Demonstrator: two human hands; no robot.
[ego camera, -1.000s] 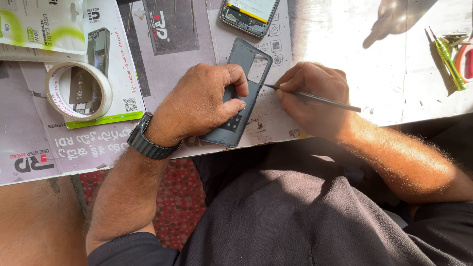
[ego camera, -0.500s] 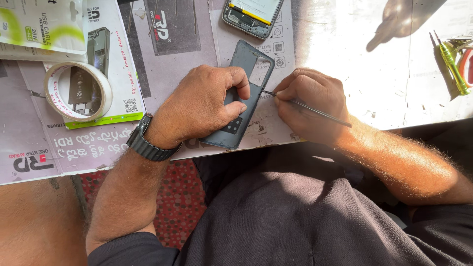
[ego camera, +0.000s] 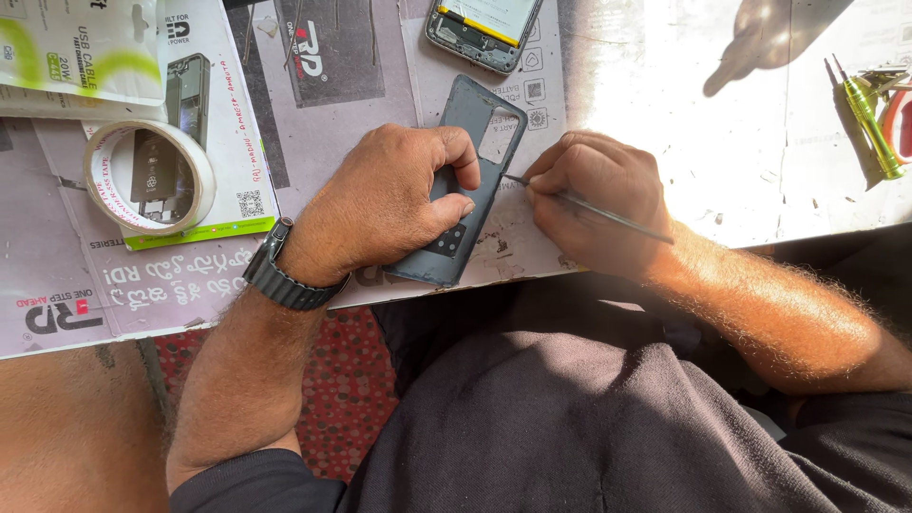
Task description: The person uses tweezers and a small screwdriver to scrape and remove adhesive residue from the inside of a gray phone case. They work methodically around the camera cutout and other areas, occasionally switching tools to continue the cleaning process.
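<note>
My left hand (ego camera: 389,199), with a dark watch at the wrist, presses down on a dark grey phone back cover (ego camera: 480,133) that lies inside up on the table. Its fingers grip the cover's right edge. My right hand (ego camera: 594,204) pinches a thin metal tool (ego camera: 608,217), whose tip touches the cover's right edge beside the camera cut-out.
An opened phone (ego camera: 484,24) lies at the top centre. A roll of clear tape (ego camera: 147,176) sits at the left on printed packaging (ego camera: 204,114). A green screwdriver (ego camera: 869,119) lies at the far right. The table's near edge (ego camera: 817,242) runs just behind my right forearm.
My right hand has shifted left and lowered the thin tool, bringing its tip against the cover's edge. My left hand has stayed on the cover.
</note>
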